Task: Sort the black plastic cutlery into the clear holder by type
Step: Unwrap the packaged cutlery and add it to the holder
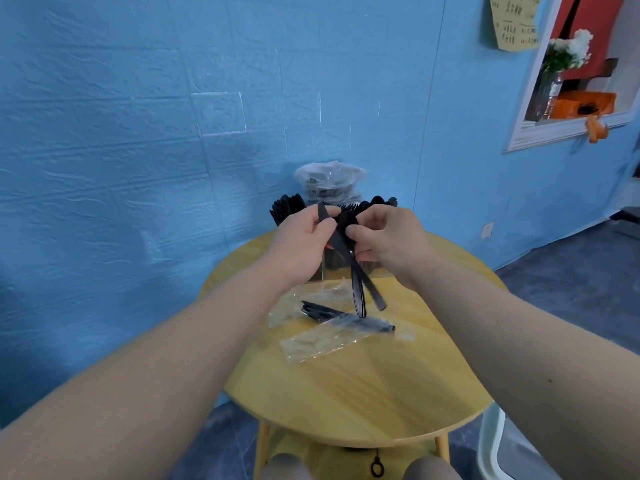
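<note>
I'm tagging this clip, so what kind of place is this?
Probably a small cafe or casual eatery corner: a round wooden table against a blue wall, a clear holder stocked with black cutlery, and a serving-hatch-like window with flowers.

On the round table [346,393], the holder [332,265] stands at the far edge against the wall [138,133], a plastic bag [329,180] behind it. Both hands meet just before the holder, left hand [301,244] left of the right hand [388,240], cutlery [356,282] between them. Wrappers [329,336] lie nearer, mid-table. A window [581,71] sits far right.
</note>
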